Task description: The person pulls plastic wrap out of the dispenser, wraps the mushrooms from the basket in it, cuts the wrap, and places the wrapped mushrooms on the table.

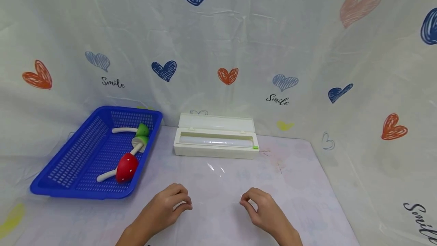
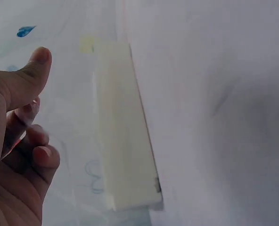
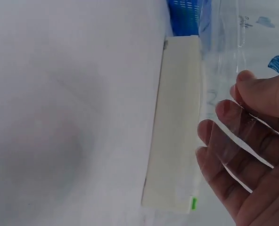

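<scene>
A sheet of clear cling film spans between both hands, showing mostly as glints and faint edges. My left hand pinches its left side, thumb toward the curled fingers. On the other side my right hand pinches the film between thumb and index finger; it lies over the other fingers in the right wrist view. Both hands are above the table, in front of the white cling film dispenser. Its lid is raised, and a film roll lies inside.
A blue plastic basket stands at the left, holding a red toy mushroom and green-capped ones. Behind the table hangs a pale sheet printed with hearts. A green slider sits at the dispenser's right end.
</scene>
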Demonstrator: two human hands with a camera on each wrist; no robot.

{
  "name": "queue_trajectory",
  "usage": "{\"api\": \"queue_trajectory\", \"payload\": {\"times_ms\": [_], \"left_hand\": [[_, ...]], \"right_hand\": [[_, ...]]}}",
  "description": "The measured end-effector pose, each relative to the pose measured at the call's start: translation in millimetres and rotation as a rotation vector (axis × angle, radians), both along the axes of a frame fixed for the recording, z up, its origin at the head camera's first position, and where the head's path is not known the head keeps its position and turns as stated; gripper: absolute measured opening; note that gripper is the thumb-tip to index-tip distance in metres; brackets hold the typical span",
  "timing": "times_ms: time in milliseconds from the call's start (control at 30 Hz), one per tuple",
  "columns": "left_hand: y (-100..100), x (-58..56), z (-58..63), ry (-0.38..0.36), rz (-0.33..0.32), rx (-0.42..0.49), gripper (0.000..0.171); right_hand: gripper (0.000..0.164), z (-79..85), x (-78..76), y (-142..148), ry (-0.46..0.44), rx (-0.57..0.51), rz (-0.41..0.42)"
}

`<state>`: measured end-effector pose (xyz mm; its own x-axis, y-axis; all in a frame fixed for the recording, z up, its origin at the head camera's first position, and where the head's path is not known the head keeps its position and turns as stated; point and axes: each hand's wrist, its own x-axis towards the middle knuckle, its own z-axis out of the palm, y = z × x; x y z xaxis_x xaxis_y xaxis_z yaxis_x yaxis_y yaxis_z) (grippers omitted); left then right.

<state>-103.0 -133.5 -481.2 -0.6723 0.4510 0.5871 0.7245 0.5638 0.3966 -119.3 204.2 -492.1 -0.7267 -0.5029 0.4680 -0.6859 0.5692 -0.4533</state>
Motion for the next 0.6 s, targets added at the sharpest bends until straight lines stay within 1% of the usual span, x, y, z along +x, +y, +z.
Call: {"api": "queue_trajectory", "payload": {"times_ms": [67, 133, 200, 267, 367, 500, 600], "left_hand": [[-0.6, 3.0, -2.9, -0.090, -0.039, -0.008, 0.023], [-1.1, 4.7, -5.7, -0.139, -0.066, -0.021, 0.020], [-1.5, 5.1, -8.8, -0.146, -0.071, -0.045, 0.019], [-1.6, 4.5, -12.1, -0.123, -0.064, -0.074, 0.020], [-1.5, 3.5, -16.8, -0.115, -0.058, -0.099, 0.022], [-0.6, 2.6, -23.6, -0.200, -0.087, -0.106, 0.023], [0.4, 1.5, -30.1, -0.219, -0.089, -0.119, 0.025]], "right_hand": [[0.021, -4.1, 2.2, 0.2, -0.045, 0.012, -0.004], [0.021, -7.6, 4.3, 0.2, -0.061, 0.026, -0.021], [0.022, -11.0, 6.5, 0.1, -0.048, 0.047, -0.047], [0.024, -14.2, 8.3, 0.4, -0.023, 0.068, -0.069], [0.023, -18.9, 10.4, 1.3, -0.020, 0.080, -0.071], [0.020, -26.1, 10.4, 2.4, -0.088, 0.050, -0.037], [0.019, -32.7, 8.9, 3.0, -0.143, 0.023, -0.013]]}}
